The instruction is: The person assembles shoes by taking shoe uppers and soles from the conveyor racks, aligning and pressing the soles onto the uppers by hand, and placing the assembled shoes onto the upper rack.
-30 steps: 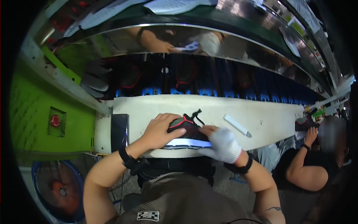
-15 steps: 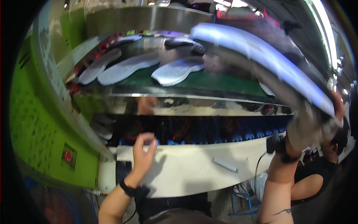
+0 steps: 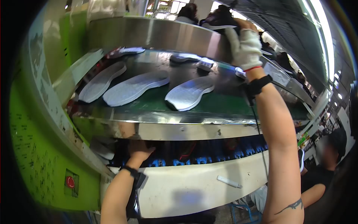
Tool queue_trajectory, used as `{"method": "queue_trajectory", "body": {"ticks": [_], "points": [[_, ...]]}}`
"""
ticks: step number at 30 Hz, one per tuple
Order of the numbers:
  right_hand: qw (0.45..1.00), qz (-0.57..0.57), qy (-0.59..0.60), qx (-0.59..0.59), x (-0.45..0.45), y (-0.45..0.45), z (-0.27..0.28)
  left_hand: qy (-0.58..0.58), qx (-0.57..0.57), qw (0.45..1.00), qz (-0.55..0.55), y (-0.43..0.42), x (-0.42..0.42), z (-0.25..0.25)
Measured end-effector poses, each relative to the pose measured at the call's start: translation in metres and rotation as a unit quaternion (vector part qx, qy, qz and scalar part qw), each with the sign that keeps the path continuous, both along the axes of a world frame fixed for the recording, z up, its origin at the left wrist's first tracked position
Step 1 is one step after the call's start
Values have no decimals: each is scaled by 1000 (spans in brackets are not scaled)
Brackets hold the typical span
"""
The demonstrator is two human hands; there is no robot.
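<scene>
- My main worry is the black shoe with a pale sole [image 3: 220, 18] above the curved brushed-steel wall [image 3: 149, 33]: guided from one end only, it could tip if let go off-balance.
- I'd also watch the thin black cable [image 3: 256, 115] hanging from the right wrist; a wide swing of the forearm could snag it on the metal edge of the dark green belt [image 3: 227, 110] or drag it across the white foot-shaped soles [image 3: 190, 93] lying there.
- Down low, I judge the left hand [image 3: 140, 148] could get its fingers caught if the dark row of blue-tipped slots [image 3: 203, 160] moves, since I can't see its fingertips.
- The shoe sits at the fingers of the right hand in a white knit glove [image 3: 246, 46], just beyond and to the left of it, high over the belt. Those fingers curl at its near end; I can't tell whether they grip it or merely touch, nor what bears its weight.
- The left hand's thumb stands apart, its fingers lost in shadow; I can't tell how open it is or whether it holds anything.
</scene>
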State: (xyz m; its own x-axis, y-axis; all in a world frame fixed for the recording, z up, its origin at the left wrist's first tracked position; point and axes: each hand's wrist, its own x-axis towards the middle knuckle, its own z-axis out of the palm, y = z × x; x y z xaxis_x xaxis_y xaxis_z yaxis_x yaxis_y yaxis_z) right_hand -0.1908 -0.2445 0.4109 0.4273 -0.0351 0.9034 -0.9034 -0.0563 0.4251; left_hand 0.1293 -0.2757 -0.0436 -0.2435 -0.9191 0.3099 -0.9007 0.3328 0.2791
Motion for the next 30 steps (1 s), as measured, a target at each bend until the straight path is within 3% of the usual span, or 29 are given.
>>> {"method": "queue_trajectory", "body": {"ticks": [1, 3, 5, 6, 7, 9, 10, 11, 13, 15, 16, 17, 19, 21, 23, 25, 29, 30], "points": [[998, -28, -42, 36, 9, 3, -3, -32, 66, 997, 14, -8, -4, -15], [981, -188, -8, -44, 35, 8, -18, -20, 170, 985, -35, -16, -3, -5], [998, -40, 37, -31, 101, 28, -48, -6, 154, 988, -27, -13, -5, -8], [990, 92, 23, 106, 135, 30, -74, 4, 136, 990, -25, -9, -3, -10], [946, 222, 10, 237, 171, 29, -97, 4, 137, 990, -18, -2, -2, -4], [893, 173, -56, 412, 240, 19, -137, 75, 99, 992, -20, 14, -1, 12], [843, 149, -98, 508, 259, 5, -148, 94, 37, 994, -40, 20, 0, 5], [780, 123, -142, 597, 270, -5, -153, 86, 37, 995, -34, 31, 6, 29], [744, 83, -164, 643, 274, -19, -152, 60, 94, 989, -100, 61, 19, 77], [790, 85, -142, 591, 267, -20, -163, 75, 1, 979, -188, 90, 33, 95], [819, 78, -132, 553, 261, -11, -166, 140, -44, 955, -256, 106, 38, 110], [848, 68, -122, 511, 253, -2, -165, 114, -3, 945, -307, 120, 43, 123], [815, 0, -118, 568, 223, 11, -151, 81, 68, 914, -392, 148, 44, 126], [862, 55, -97, 494, 175, 28, -163, 59, 110, 876, -466, 173, 43, 121], [851, 0, -20, 525, 140, 50, -153, 41, 105, 837, -535, 187, 39, 108], [858, -25, 44, 511, 104, 69, -154, 8, 126, 808, -576, 193, 38, 97], [910, 38, 25, 413, 38, 118, -161, -23, 111, 796, -595, 203, 36, 91], [937, 90, 2, 338, 36, 134, -158, -34, 24, 844, -535, 220, 37, 101]]}}
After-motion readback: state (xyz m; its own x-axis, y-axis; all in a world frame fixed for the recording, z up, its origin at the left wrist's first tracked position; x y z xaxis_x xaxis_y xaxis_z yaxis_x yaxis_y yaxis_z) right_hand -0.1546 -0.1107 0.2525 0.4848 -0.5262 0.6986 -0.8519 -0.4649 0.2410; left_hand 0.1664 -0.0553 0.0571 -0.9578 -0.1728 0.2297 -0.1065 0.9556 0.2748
